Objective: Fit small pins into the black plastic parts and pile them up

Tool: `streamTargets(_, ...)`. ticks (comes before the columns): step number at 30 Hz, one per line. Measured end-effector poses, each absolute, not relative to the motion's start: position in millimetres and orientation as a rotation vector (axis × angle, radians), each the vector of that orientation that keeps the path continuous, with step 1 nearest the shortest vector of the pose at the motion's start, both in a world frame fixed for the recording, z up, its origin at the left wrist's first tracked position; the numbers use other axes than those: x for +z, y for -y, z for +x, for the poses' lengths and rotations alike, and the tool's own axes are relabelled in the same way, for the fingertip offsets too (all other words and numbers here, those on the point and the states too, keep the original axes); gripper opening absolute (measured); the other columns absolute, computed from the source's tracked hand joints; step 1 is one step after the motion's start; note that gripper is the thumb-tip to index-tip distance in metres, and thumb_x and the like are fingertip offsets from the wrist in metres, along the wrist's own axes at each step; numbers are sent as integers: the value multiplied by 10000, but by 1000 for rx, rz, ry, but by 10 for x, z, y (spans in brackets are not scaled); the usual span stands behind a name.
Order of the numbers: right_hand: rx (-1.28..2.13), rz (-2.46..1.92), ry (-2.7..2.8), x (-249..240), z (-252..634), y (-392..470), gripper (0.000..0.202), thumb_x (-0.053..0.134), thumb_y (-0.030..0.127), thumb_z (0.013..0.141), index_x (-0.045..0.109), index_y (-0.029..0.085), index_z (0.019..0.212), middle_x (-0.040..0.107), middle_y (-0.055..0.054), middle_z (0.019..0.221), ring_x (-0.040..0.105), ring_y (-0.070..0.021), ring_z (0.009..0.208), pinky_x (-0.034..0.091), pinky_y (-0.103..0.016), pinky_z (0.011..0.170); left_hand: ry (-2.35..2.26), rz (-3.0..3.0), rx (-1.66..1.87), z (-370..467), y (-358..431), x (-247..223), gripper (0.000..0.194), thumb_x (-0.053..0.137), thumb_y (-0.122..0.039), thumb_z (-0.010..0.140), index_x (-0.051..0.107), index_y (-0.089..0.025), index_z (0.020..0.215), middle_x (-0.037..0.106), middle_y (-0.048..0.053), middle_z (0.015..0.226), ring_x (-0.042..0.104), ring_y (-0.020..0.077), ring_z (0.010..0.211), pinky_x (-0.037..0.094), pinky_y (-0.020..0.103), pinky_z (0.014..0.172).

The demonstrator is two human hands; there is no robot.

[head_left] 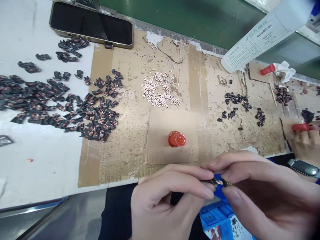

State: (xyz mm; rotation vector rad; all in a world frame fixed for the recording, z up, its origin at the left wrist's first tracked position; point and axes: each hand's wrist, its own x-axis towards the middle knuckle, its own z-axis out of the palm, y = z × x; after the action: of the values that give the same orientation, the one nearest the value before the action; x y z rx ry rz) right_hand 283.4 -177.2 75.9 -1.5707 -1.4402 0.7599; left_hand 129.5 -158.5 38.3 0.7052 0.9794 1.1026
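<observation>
1. Table [45,180]: one, ahead of my hands. I'd judge the work partway: one piece in progress, plenty lying loose; which are finished, I can't tell.
2. Bottle [265,40]: one, ahead and right of my hands.
3. My left hand [172,196] and right hand [260,186]: two, both pinching one small piece [218,182] between them, off the table's near edge.
4. Phone [92,25]: one, far ahead-left.
5. Red cup [177,138]: one, just ahead; two similar red things [267,69] further right.
6. Black parts [47,96]: dozens, ahead-left, overlapping beyond counting.
7. Dark beads [235,98]: ahead-right, too clumped to count.
8. Pale bits [156,100]: one uncountable pile beyond the cup.
</observation>
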Motion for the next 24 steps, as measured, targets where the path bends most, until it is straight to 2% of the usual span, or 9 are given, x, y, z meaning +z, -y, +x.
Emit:
streamTargets(13, 902, -1502, 1337, 591, 2963, 1948, 292, 801, 68, 849, 847, 293, 1030, 830, -36, 969, 811, -210, 817, 713, -284, 702, -970, 766, 1244, 1366, 1678, 302, 368, 870, 58, 759, 837, -307, 728, 858, -78, 863, 816, 122, 701, 697, 186, 746)
streamTargets(19, 972, -1481, 1353, 624, 3005, 1892, 200, 827, 91, 856, 853, 262, 958, 835, -40, 944, 823, -179, 778, 696, -195, 674, -963, 807, 1253, 1377, 1670, 319, 353, 880, 45, 764, 833, -296, 686, 858, -65, 846, 818, 118, 707, 682, 164, 739)
streamTargets(24, 1068, -1524, 1258, 633, 3011, 1832, 153, 840, 160, 896, 863, 308, 929, 852, -8, 939, 836, -135, 785, 661, -118, 730, -1023, 701, 1188, 1406, 1658, 369, 346, 836, 41, 778, 810, -270, 629, 852, -34, 817, 825, 132, 712, 678, 160, 743)
